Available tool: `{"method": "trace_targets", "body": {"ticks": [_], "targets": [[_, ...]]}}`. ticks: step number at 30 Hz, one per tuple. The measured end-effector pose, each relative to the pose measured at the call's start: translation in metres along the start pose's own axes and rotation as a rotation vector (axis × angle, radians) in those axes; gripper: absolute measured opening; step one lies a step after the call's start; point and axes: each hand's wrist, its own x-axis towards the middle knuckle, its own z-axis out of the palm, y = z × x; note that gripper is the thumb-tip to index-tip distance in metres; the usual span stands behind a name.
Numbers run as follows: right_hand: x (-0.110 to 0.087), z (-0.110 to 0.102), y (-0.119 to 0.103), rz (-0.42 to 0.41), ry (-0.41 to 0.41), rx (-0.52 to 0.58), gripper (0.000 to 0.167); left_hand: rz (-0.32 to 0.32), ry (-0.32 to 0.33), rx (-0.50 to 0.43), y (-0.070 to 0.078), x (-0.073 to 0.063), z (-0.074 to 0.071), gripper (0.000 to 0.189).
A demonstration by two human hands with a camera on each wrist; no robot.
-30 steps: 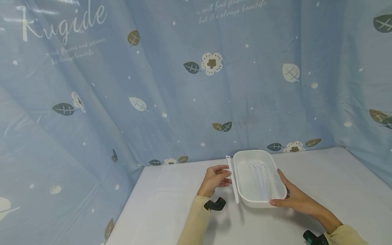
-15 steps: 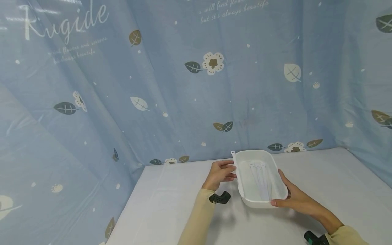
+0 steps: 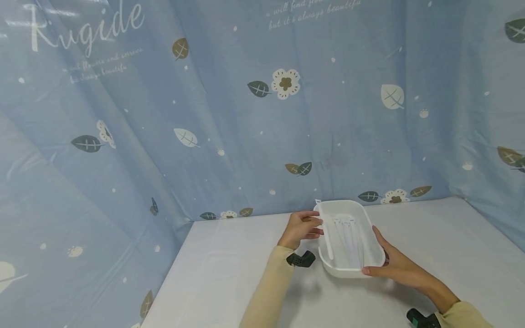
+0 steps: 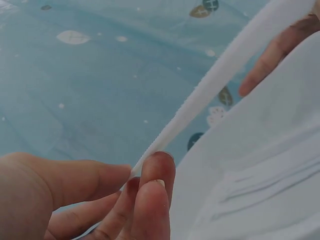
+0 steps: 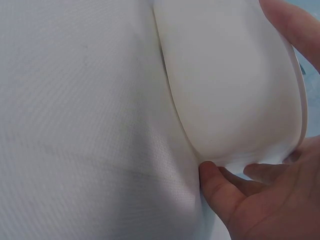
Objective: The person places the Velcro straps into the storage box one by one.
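Note:
My left hand [image 3: 298, 229] pinches a narrow white hook-and-loop cable tie [image 3: 326, 239] between thumb and fingers. The tie has a slotted head at its far end and fuzzy edges in the left wrist view. It hangs over the left rim of a white plastic box [image 3: 348, 273], its lower end overlapping the inside. Several similar white ties [image 3: 350, 241] lie side by side within the box. My right hand [image 3: 399, 269] grips the box at its near right corner, thumb on the front rim and fingers along the side; in the right wrist view fingers wrap the box wall [image 5: 235, 85].
The box stands toward the back of a white cloth-covered table [image 3: 229, 269]. Behind it rises a blue curtain [image 3: 246, 136] printed with leaves and flowers. Dark wrist devices sit on both sleeves, the left one [image 3: 301, 259] close to the box.
My left hand has moved right with the cable tie, from beside the box to over its left rim. The right hand and the box stay put.

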Motion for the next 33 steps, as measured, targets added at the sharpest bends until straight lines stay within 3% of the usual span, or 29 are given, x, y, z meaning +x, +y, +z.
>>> {"method": "trace_targets", "body": {"ticks": [17, 26, 33], "targets": [[0.001, 0.000, 0.001, 0.009, 0.005, -0.003, 0.123, -0.032, -0.015, 0.028, -0.002, 0.010, 0.019, 0.035], [0.001, 0.001, 0.000, 0.006, 0.000, 0.019, 0.123, -0.051, -0.022, 0.065, -0.004, 0.008, 0.026, 0.034], [0.002, 0.000, 0.001, 0.002, -0.002, 0.018, 0.123, -0.056, 0.008, 0.110, -0.004, 0.007, 0.031, 0.032]]}}
